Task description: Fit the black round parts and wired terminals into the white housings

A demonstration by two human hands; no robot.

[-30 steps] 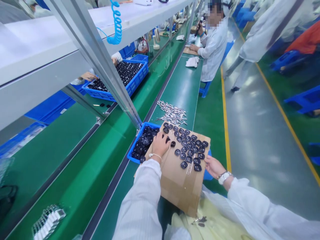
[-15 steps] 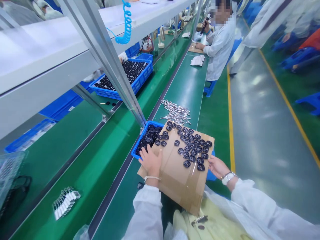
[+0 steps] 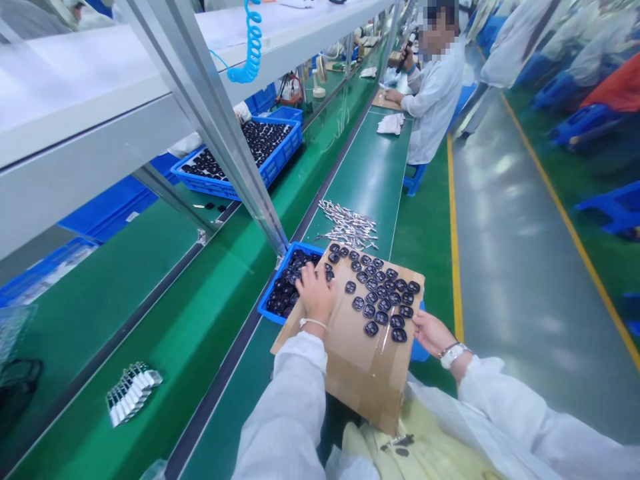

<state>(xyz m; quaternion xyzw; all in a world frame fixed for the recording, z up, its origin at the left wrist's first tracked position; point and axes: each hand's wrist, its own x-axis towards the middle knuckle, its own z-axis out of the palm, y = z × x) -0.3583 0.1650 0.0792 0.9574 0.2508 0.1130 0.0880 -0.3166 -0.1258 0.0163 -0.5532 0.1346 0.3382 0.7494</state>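
A tilted sheet of cardboard [image 3: 357,393] carries several black, rounded-square plastic pieces [image 3: 384,305], mostly toward its far and right side. My right hand [image 3: 433,333] grips the sheet by its right edge. Over the left part of the sheet lies my left hand [image 3: 317,295], fingers apart and curved over black pieces next to the bin; its fingertips partly cover them. A blue bin [image 3: 267,308] full of similar black pieces stands against the sheet's left edge, partly hidden by it.
Beyond the cardboard lies a pile of thin metal parts [image 3: 350,223] on the green bench. A metal post [image 3: 225,120] rises beside the bin. A blue crate [image 3: 273,170] of black pieces stands past it. White-and-metal parts [image 3: 131,393] lie at left. A co-worker [image 3: 435,93] sits farther along.
My left hand has moved right and away from me, from the bin's near corner onto the cardboard's left side. Black pieces there are now covered or shifted. My right hand keeps its hold.
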